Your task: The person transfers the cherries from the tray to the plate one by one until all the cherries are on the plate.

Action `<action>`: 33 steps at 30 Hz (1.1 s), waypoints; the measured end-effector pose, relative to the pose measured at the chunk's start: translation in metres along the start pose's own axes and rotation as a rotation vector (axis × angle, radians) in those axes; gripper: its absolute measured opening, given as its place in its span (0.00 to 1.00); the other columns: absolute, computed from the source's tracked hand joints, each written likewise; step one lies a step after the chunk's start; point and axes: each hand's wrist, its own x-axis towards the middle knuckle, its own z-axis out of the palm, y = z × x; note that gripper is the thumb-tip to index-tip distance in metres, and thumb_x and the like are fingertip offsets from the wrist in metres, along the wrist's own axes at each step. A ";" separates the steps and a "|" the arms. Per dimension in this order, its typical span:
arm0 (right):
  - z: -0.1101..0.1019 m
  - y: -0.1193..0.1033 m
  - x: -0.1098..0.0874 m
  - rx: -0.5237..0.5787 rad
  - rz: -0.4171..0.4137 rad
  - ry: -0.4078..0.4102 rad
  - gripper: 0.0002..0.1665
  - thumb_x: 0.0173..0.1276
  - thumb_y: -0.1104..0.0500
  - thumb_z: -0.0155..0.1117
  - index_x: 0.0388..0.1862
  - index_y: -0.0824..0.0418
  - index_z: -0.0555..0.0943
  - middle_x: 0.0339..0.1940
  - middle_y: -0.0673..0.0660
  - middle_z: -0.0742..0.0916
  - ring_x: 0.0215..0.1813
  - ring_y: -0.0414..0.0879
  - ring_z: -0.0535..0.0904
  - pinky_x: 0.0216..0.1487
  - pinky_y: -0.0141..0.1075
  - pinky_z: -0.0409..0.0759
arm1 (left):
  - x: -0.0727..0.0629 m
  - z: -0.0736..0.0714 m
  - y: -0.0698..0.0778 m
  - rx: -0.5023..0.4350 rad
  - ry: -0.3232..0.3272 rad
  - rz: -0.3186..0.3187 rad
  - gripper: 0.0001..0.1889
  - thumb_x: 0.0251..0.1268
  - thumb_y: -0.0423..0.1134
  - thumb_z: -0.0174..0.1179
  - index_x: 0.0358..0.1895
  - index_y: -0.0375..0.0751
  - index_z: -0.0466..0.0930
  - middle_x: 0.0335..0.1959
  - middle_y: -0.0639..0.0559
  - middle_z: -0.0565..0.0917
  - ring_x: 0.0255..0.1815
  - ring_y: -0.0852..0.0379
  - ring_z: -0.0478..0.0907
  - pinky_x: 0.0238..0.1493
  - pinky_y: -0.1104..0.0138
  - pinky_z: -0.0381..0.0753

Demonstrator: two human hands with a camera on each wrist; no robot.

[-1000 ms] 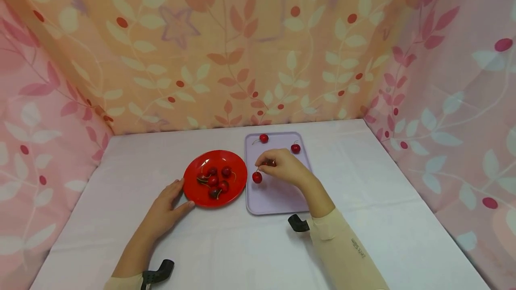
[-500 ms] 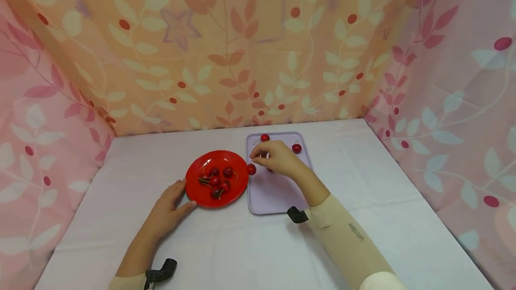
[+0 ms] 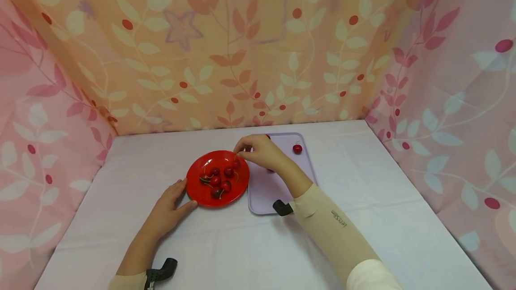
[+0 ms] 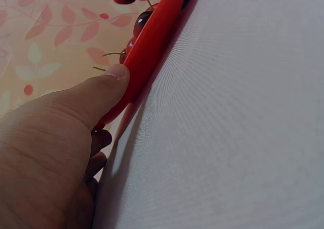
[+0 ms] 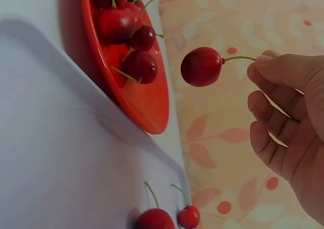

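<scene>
Behind and on both sides of the work area hangs patterned cloth (image 3: 258,48), orange at the back and pink at the sides, printed with pale leaves and red dots. It borders a white table (image 3: 225,249). On the table lies a lilac rectangular tray (image 3: 278,196) with rounded corners. A round red plate (image 3: 238,191) sits just beside the tray's left edge. The left hand (image 3: 167,205) is spread at the plate's near left side, its thumb on the rim and apart from the fingers. The right hand (image 3: 260,151) pinches a stem between thumb and index finger, the other fingers loosely bent. Each wrist carries a black mount (image 3: 162,270). The held cherry (image 5: 201,67) hangs from its stem by the plate's far right side, apart from the plate surface. Several plated cherries (image 3: 215,180) are grouped near the plate's centre. One tray cherry (image 3: 297,149) lies near the far right corner; others there are partly hidden by the right hand. The held stem (image 5: 239,58) is thin and green.
</scene>
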 end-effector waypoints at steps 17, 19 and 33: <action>0.039 0.017 0.044 -0.054 0.089 -0.014 0.05 0.68 0.61 0.69 0.40 0.51 0.89 0.34 0.44 0.89 0.41 0.41 0.80 0.46 0.32 0.81 | -0.003 0.000 0.005 -0.001 0.014 0.028 0.47 0.65 0.60 0.67 0.81 0.43 0.58 0.80 0.38 0.62 0.81 0.34 0.53 0.75 0.33 0.57; 0.043 0.017 0.046 -0.056 0.084 -0.019 0.05 0.68 0.61 0.69 0.39 0.51 0.89 0.34 0.44 0.89 0.41 0.40 0.81 0.46 0.32 0.81 | -0.003 -0.001 0.005 0.000 0.014 0.031 0.47 0.65 0.60 0.67 0.81 0.42 0.59 0.80 0.37 0.62 0.81 0.34 0.54 0.75 0.33 0.57; 0.055 0.012 0.041 -0.021 0.060 -0.112 0.05 0.70 0.60 0.70 0.42 0.52 0.88 0.33 0.41 0.88 0.43 0.39 0.82 0.48 0.29 0.82 | 0.000 -0.002 0.003 0.013 -0.002 0.012 0.48 0.65 0.61 0.66 0.82 0.43 0.57 0.81 0.37 0.60 0.82 0.34 0.53 0.75 0.33 0.57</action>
